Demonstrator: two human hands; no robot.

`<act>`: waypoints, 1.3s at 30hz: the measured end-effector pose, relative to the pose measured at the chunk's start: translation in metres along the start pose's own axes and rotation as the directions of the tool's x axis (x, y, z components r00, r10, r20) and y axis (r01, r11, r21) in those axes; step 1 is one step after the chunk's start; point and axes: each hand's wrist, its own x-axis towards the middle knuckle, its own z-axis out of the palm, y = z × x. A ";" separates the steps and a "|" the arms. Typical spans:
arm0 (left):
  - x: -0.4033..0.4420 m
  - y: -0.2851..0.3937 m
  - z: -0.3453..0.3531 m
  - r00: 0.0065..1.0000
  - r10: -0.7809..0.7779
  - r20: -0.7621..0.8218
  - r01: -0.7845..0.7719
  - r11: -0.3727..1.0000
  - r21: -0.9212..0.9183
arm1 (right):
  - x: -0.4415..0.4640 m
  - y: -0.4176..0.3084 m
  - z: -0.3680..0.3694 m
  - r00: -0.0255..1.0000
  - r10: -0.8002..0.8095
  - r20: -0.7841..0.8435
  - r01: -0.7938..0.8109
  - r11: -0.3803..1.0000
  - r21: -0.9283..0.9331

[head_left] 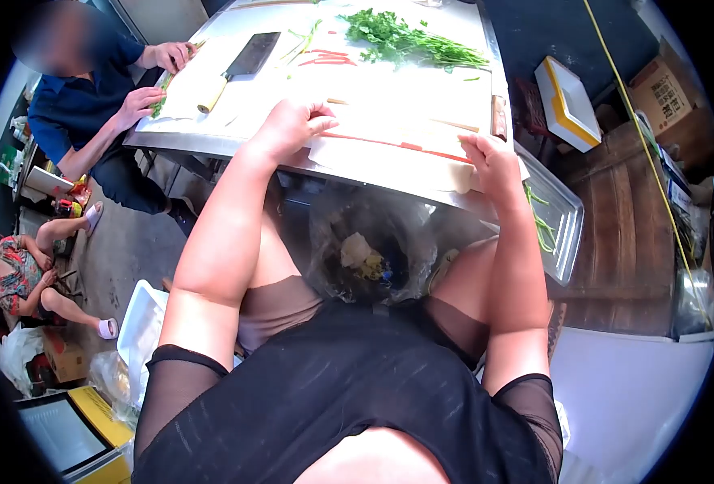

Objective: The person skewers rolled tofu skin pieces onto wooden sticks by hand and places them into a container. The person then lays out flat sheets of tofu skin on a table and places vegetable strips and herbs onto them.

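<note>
My left hand [292,129] is over the near edge of the white table [357,105], thumb and fingers pinched together. At the right, my right hand [492,165] is also closed in a pinch. Whatever is between either set of fingertips is too small to make out. A thin red strip [373,141] stretches along the white surface between my hands, its right end close to my right fingertips. Beyond them lie several red strips [325,58] and a bunch of leafy green herbs [409,40]. A brown handle [499,117] lies just past my right hand.
A cleaver [254,53] lies at the table's left, near a person's hands [143,105] on green stalks. A metal tray [567,234] with green stalks juts out right. Below the table hangs a bag-lined bin [329,250]. Another person [22,274] sits far left.
</note>
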 end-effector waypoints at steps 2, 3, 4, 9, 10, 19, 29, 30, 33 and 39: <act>-0.002 0.010 0.001 0.998 -0.051 0.025 0.046 0.987 0.152 | 0.000 -0.005 0.000 0.996 -0.052 0.066 0.056 0.997 -0.060; 0.001 0.005 0.002 0.998 0.054 0.019 -0.056 0.980 0.191 | 0.000 -0.006 0.001 0.997 -0.039 0.071 0.043 0.998 -0.052; 0.002 0.002 0.003 0.998 0.050 0.028 -0.055 0.980 0.192 | 0.002 -0.007 0.001 0.996 -0.038 0.076 0.044 0.996 -0.078; 0.002 0.014 0.007 0.974 -0.196 0.114 0.184 0.977 0.111 | -0.002 -0.002 0.001 0.991 -0.011 0.130 0.028 0.991 -0.130; 0.003 0.013 0.007 0.974 -0.188 0.126 0.175 0.978 0.110 | -0.003 -0.004 0.000 0.992 0.000 0.125 0.017 0.990 -0.139; -0.004 0.016 0.008 0.995 -0.060 0.080 0.043 0.977 0.208 | -0.012 0.007 -0.011 0.991 0.104 0.084 -0.107 0.994 0.036; 0.004 -0.007 0.000 0.924 0.329 -0.193 -0.203 0.853 0.481 | -0.018 -0.019 -0.037 0.874 0.456 0.167 -0.439 0.889 -0.127; 0.009 -0.013 -0.005 0.830 0.461 -0.314 -0.225 0.792 0.568 | -0.018 -0.016 -0.036 0.902 0.394 0.176 -0.376 0.918 -0.128; 0.013 -0.011 -0.011 0.718 0.364 -0.593 -0.180 0.920 0.347 | -0.018 -0.022 -0.035 0.898 0.390 0.201 -0.371 0.920 -0.127; 0.006 0.016 0.037 0.898 0.379 -0.223 -0.300 0.899 0.318 | -0.020 -0.019 -0.034 0.904 0.382 0.191 -0.354 0.920 -0.166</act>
